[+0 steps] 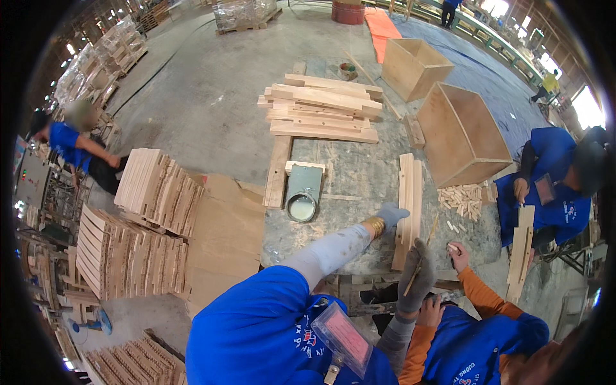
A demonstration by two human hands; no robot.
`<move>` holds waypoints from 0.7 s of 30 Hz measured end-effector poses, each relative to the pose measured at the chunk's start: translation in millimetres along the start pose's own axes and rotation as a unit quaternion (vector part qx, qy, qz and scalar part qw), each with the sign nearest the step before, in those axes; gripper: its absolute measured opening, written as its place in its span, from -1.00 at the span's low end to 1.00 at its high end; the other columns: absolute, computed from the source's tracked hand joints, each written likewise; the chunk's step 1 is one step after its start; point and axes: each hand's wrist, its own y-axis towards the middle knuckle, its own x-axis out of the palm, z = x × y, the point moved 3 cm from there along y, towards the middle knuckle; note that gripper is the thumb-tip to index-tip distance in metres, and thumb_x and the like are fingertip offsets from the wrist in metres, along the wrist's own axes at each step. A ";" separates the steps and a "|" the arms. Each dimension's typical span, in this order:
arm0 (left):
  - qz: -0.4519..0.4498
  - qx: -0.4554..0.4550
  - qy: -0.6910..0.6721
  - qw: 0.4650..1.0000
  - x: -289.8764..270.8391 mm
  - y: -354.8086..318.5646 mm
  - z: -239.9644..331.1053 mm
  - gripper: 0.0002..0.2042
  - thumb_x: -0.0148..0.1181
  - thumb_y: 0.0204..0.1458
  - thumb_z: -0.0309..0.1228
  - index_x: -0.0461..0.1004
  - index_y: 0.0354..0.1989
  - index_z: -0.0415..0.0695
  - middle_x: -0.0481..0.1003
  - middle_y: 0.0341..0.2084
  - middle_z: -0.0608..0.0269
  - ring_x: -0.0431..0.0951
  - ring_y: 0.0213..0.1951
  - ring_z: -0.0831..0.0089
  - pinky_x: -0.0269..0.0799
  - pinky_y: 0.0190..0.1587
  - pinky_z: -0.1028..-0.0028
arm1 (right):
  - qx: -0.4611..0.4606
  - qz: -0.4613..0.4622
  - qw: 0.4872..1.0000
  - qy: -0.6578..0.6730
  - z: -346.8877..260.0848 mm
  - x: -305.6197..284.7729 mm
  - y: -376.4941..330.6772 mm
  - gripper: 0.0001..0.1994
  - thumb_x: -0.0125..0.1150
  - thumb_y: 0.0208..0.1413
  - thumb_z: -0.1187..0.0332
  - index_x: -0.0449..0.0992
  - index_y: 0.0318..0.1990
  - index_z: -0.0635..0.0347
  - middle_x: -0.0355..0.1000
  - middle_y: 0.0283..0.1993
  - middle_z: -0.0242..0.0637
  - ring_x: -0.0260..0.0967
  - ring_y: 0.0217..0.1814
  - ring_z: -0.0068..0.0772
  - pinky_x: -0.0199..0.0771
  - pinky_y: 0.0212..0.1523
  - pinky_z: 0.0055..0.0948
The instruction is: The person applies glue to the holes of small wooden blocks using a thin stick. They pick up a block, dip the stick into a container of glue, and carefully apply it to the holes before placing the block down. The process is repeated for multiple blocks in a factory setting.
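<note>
Two pale wooden slats (409, 186) lie side by side, lengthwise, on the worn worktable (350, 247). My left hand (389, 217), in a grey glove, holds the left slat by its edge, fingers across the top. By the slats' near end, my gloved right hand (416, 273) is closed around a thin wooden stick (434, 226) that slants up past their right side. A grey container (304, 192) with whitish liquid stands left of the slats. Small wooden dowels (459, 200) are heaped to their right, several lying loose closer to me.
Beside me at right, an orange-sleeved co-worker's hand (458, 256) pinches a dowel. Another person (552, 186) holds slats at the far right. More slats (324, 109) are stacked at the table's far end, near two plywood boxes (462, 138). Piled wooden parts (131, 253) stand left.
</note>
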 end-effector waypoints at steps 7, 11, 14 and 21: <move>0.015 0.194 0.363 0.911 -56.6 23.8 43.8 -0.54 0.07 -0.19 -0.23 0.39 -0.11 -0.26 0.45 -0.29 -0.14 0.42 -0.20 -0.02 0.31 -0.06 0.24 | 0.134 0.039 0.979 0.152 4.7 58.3 46.4 -0.76 -0.05 0.13 0.48 0.36 -0.08 0.39 0.42 -0.16 -0.11 0.40 -0.17 -0.35 0.39 -0.15 -0.46; 0.202 0.290 0.537 0.766 -139.1 52.0 135.5 -0.41 0.11 -0.20 -0.23 0.23 0.09 -0.14 0.22 0.06 -0.11 0.14 0.13 -0.02 -0.03 0.19 0.10 | 0.075 -0.001 0.997 0.002 41.3 111.9 90.2 -0.77 -0.05 0.13 0.49 0.35 -0.08 0.41 0.41 -0.15 -0.07 0.39 -0.13 -0.32 0.37 -0.11 -0.47; 0.326 0.304 0.635 0.631 -215.9 80.2 180.7 -0.36 0.16 -0.22 -0.21 0.19 0.12 -0.09 0.26 0.02 -0.01 0.15 0.12 0.03 -0.18 0.21 -0.04 | 0.025 -0.052 0.995 -0.078 80.3 168.1 127.8 -0.70 0.07 0.06 0.48 0.31 -0.04 0.41 0.40 -0.14 -0.02 0.38 -0.09 -0.20 0.35 -0.07 -0.41; 0.231 0.260 0.689 0.636 -294.2 115.0 197.6 -0.68 0.22 -0.25 -0.34 0.39 -0.26 -0.11 0.39 -0.29 0.13 0.39 -0.15 0.23 0.26 -0.08 0.20 | 0.083 -0.130 0.977 -0.148 160.8 281.6 193.5 -0.51 0.26 -0.17 0.44 0.32 -0.01 0.28 0.36 -0.07 0.02 0.29 0.01 0.01 0.27 0.00 -0.26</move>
